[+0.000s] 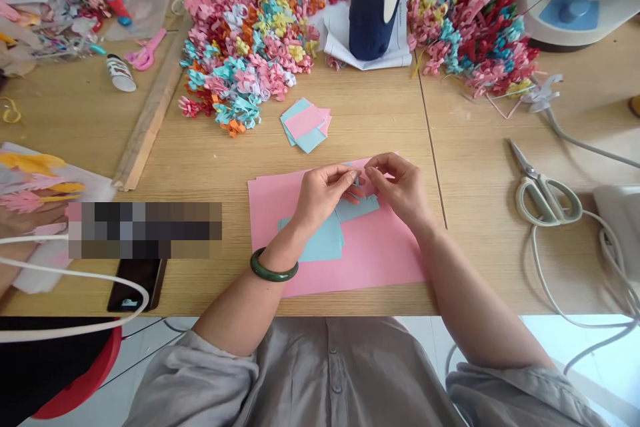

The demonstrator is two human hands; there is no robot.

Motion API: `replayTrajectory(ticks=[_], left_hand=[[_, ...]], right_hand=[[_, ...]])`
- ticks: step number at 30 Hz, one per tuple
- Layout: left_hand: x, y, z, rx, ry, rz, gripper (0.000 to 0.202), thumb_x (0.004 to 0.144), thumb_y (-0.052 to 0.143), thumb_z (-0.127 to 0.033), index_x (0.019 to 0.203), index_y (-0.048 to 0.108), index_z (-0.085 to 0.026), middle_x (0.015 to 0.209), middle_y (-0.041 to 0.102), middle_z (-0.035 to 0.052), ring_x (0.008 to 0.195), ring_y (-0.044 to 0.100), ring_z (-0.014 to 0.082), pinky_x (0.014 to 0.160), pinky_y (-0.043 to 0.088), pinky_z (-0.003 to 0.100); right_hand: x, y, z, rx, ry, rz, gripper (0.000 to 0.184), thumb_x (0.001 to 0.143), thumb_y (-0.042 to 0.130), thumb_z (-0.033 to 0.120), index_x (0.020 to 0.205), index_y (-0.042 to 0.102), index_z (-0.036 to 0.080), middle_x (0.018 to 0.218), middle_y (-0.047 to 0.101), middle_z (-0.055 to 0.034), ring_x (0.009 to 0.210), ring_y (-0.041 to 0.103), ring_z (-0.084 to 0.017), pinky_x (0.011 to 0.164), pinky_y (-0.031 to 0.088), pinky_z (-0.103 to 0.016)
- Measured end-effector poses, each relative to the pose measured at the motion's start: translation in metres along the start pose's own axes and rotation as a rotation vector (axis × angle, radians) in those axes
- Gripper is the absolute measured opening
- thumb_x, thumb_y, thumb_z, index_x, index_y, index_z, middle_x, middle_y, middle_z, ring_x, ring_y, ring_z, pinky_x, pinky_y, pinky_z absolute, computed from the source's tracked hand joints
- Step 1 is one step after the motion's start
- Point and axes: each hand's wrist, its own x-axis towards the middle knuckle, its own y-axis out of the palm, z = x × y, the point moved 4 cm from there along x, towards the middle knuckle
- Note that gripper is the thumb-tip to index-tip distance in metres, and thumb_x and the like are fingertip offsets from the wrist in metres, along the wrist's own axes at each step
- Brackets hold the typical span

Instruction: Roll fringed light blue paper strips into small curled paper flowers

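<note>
My left hand [327,193], with a dark green bangle [274,267] on its wrist, is closed in a pinch on a small blue paper piece [357,181]. Close beside it, my right hand [399,187] pinches thumb and finger together near the same piece; what lies between those fingertips is too small to make out. Both hands are above large pink paper sheets [385,257]. Light blue paper squares [320,240] lie on the pink sheets, partly under my left hand. Beyond my hands, a small stack of pink and blue paper cards [306,123] rests on the table.
Heaps of curled paper flowers [270,33] lie at the back, with a dark blue bottle [373,7] between them. Scissors [545,190] and a white cable [550,287] are at right. A wooden strip [150,113], a phone [137,283] and another person's arm [15,260] are at left.
</note>
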Motion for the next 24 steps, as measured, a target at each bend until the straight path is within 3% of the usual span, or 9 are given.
replayTrajectory(ticks=[8,14,18,24], left_hand=[[-0.0004,0.0030,0.0025,0.078,0.051,0.051,0.030,0.086,0.067,-0.043,0.081,0.069,-0.013,0.069,0.072,0.0039,0.060,0.072,0.0174,0.057,0.060,0.026],[-0.0006,0.0049,0.0025,0.043,0.006,0.098,0.025,0.087,0.065,-0.036,0.083,0.070,-0.012,0.075,0.073,0.0052,0.065,0.073,0.0177,0.064,0.063,0.029],[-0.0012,0.0044,0.0023,-0.012,-0.072,0.070,0.023,0.086,0.065,-0.033,0.079,0.069,-0.011,0.075,0.072,0.0053,0.066,0.073,0.0181,0.065,0.064,0.031],[-0.0001,0.0034,0.0026,0.010,-0.040,0.078,0.026,0.082,0.069,-0.036,0.077,0.070,-0.011,0.069,0.072,0.0047,0.063,0.072,0.0180,0.063,0.063,0.030]], right_hand=[[-0.0019,0.0017,0.0028,-0.311,-0.264,0.063,0.009,0.084,0.057,0.015,0.078,0.060,0.021,0.078,0.060,-0.0004,0.069,0.055,-0.012,0.061,0.047,-0.027],[-0.0045,0.0044,0.0064,-0.559,-0.451,0.028,0.013,0.086,0.050,0.011,0.077,0.052,0.021,0.077,0.057,-0.0011,0.068,0.051,-0.013,0.060,0.043,-0.028],[-0.0033,0.0039,0.0017,-0.487,-0.396,0.026,0.012,0.085,0.051,0.011,0.077,0.051,0.021,0.077,0.056,0.0000,0.067,0.052,-0.012,0.059,0.043,-0.027],[-0.0029,0.0028,-0.0002,-0.456,-0.380,0.077,0.012,0.085,0.051,0.011,0.077,0.054,0.021,0.076,0.057,-0.0011,0.071,0.054,-0.014,0.062,0.047,-0.028]])
